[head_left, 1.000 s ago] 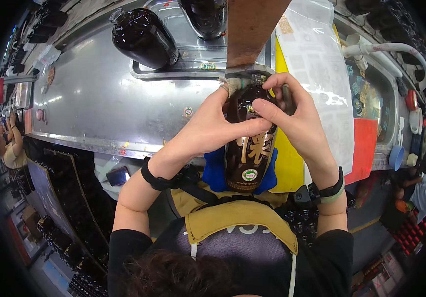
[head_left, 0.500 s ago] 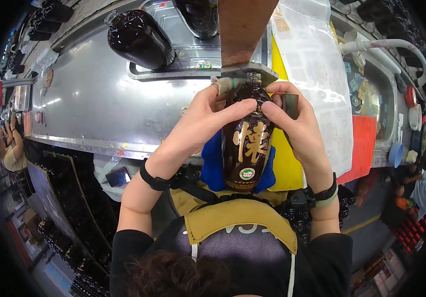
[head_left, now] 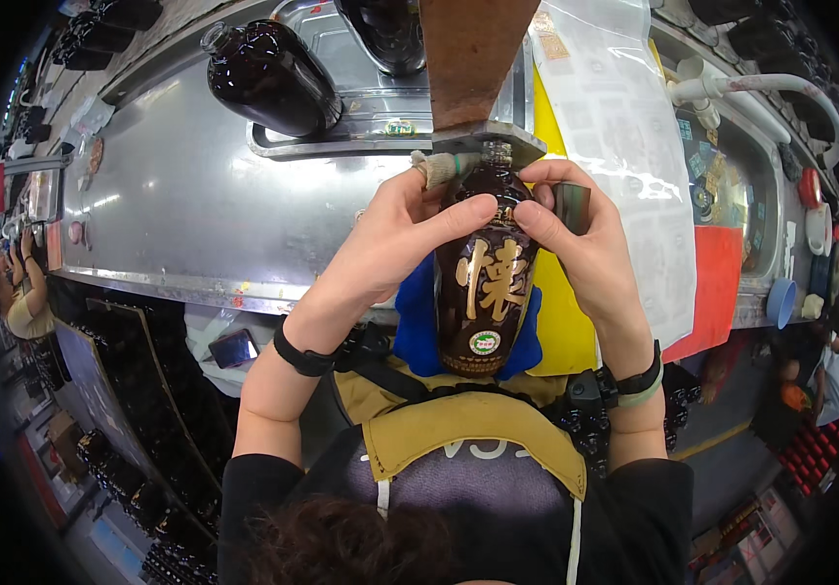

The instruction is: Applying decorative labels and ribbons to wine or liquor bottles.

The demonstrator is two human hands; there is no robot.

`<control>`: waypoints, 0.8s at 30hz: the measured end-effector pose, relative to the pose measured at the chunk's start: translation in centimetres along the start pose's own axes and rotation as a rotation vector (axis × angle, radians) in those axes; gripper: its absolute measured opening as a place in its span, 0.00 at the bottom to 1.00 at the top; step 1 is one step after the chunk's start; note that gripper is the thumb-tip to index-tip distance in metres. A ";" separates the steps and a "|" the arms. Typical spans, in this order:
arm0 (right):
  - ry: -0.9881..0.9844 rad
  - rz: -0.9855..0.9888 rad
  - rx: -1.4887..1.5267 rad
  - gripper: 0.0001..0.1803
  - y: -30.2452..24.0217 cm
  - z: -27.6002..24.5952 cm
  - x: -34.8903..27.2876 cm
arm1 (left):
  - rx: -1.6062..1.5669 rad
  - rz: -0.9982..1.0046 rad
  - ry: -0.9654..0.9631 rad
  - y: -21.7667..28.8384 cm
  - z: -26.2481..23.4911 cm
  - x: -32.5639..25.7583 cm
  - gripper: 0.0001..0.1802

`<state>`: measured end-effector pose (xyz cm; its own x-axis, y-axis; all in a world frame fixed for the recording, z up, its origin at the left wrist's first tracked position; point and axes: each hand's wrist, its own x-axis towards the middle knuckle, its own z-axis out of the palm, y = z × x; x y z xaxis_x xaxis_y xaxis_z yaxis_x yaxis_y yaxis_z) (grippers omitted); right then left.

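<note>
At counter's near edge, left hand [head_left: 395, 244] and right hand [head_left: 585, 249] clasp dark bottle [head_left: 486, 283] upright, fingers pinching its shoulder under metal bracket [head_left: 486, 144]; neck-fitting step, likely needs steady alignment next

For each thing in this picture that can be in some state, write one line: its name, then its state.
Dark brown bottle: upright, uncapped, gripped by both hands.
Left hand: closed on the bottle's shoulder.
Right hand: closed on the bottle's other side.
Second dark bottle: lying on the metal bench, uncapped.
</note>
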<state>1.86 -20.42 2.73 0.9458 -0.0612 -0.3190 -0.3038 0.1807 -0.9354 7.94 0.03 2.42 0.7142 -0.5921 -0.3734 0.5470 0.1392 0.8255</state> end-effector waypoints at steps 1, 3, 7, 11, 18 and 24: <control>0.004 -0.010 -0.015 0.18 0.1 0.0 0.0 | 0.002 -0.005 -0.002 0.0 -0.1 0.0 0.28; 0.003 -0.010 -0.007 0.18 0.0 0.0 0.0 | 0.004 -0.013 -0.004 0.0 -0.1 0.0 0.29; 0.001 -0.020 0.010 0.18 0.1 0.1 0.0 | 0.000 0.001 0.004 0.0 -0.1 -0.1 0.28; 0.002 -0.018 -0.009 0.18 0.0 0.1 0.0 | 0.006 0.006 0.000 0.0 -0.1 -0.2 0.28; -0.020 -0.041 -0.013 0.19 -0.2 -0.1 -0.4 | -0.012 0.002 -0.001 0.0 -0.1 -0.3 0.29; 0.149 -0.181 0.024 0.18 -1.3 0.3 -3.7 | -0.085 -0.019 0.051 0.1 0.3 -0.8 0.29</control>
<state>-1.18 -20.12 5.19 0.9568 -0.2384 -0.1665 -0.1259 0.1764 -0.9762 7.26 0.25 2.94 0.7236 -0.5540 -0.4116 0.5942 0.1967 0.7799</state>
